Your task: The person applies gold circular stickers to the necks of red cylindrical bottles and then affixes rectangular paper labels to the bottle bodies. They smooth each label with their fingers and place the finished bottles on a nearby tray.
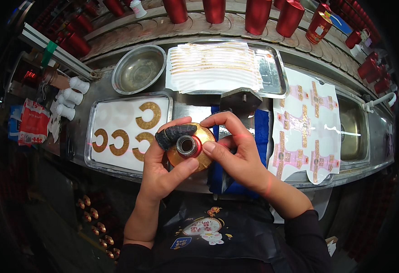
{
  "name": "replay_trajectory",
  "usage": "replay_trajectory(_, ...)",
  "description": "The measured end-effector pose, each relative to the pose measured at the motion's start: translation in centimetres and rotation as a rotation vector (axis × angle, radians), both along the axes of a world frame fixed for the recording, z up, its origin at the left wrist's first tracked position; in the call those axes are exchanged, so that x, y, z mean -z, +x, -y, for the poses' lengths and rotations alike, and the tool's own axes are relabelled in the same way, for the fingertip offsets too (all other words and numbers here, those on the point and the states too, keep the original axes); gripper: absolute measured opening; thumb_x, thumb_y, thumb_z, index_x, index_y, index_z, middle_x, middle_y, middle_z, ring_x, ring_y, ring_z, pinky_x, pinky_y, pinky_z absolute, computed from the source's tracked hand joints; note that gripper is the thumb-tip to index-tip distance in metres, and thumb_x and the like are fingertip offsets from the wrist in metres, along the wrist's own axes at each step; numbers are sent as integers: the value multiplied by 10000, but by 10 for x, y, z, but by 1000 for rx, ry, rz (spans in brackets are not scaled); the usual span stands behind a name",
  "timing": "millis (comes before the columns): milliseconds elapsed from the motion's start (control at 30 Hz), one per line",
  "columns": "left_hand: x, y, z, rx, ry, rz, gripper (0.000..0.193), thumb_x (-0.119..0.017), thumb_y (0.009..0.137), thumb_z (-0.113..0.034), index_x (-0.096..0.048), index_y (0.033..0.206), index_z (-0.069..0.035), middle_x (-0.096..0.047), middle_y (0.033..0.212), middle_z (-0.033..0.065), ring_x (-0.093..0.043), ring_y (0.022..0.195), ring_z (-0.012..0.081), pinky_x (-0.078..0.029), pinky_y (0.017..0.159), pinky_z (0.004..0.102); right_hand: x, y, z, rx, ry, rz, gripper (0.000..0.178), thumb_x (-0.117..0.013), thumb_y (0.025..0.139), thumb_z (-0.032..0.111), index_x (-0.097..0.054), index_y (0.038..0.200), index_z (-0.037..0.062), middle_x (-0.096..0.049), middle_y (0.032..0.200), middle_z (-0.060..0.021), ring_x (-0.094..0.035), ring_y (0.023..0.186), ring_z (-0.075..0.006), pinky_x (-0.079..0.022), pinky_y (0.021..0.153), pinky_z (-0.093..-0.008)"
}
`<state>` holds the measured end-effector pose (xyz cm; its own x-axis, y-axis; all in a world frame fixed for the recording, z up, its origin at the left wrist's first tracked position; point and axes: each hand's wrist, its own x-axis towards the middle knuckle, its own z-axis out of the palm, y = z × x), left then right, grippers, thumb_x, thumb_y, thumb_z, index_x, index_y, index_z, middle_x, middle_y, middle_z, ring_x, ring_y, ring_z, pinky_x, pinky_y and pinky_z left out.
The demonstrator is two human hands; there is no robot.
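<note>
Between my hands is a bottle (201, 162), seen from above, with a round threaded open mouth, a red neck and a gold shoulder. My left hand (162, 176) is wrapped round its left side, thumb near the mouth, and a dark cover sits on one finger. On the bottle's right side, the thumb and fingers of my right hand (239, 157) press against the gold shoulder. The lower body of the bottle is hidden below. Left of it, a metal tray (89, 148) bears a white sheet with several C-shaped gold labels (119, 142).
Behind are a metal bowl (138, 68), a tray of gold-striped label strips (213, 63), and a dark metal block (241, 100) by a blue cloth (261, 132). Pink-and-gold label sheets (306, 125) lie beside a sink (356, 152). Red bottles (258, 16) line a slatted conveyor (226, 29).
</note>
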<state>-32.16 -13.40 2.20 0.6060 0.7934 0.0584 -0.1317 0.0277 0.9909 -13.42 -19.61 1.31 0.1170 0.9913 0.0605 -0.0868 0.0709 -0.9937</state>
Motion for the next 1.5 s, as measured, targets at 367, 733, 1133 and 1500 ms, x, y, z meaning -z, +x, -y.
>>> replay_trajectory(367, 1, 2, 2, -22, 19, -23, 605, -746, 825, -113, -538, 1383, -7, -507, 1453, 124, -570, 1248, 192, -449, 1067, 349, -1, 5, 9, 1, 1, 150, 516, -784, 843, 216, -590, 1290, 47, -571, 1091, -59, -525, 854, -103, -418, 604, -212)
replay_trajectory(733, 1, 2, 2, -19, 19, -9, 600, -736, 828, -112, -539, 1386, -12, -508, 1448, 124, -572, 1240, 193, -449, 1066, 348, 1, 5, 6, 1, 5, 98, 480, -774, 849, 205, -606, 1272, 53, -557, 1061, -39, -516, 856, -82, -407, 613, -204)
replay_trajectory(1133, 1, 2, 2, -17, 51, -2, 604, -730, 826, -114, -537, 1389, -14, -496, 1460, 128, -560, 1258, 205, -439, 1077, 358, 7, -1, 5, 47, 52, 109, 431, -734, 870, 157, -597, 1262, 44, -555, 1067, -59, -533, 890, -94, -440, 617, -217)
replay_trajectory(1500, 4, 0, 0, 10, 9, 7, 603, -723, 831, -144, -535, 1386, -6, -488, 1463, 141, -555, 1266, 215, -434, 1081, 365, 4, 3, 3, 38, 45, 195, 542, -829, 792, 268, -619, 1243, 52, -585, 1057, -53, -530, 844, -102, -413, 600, -223)
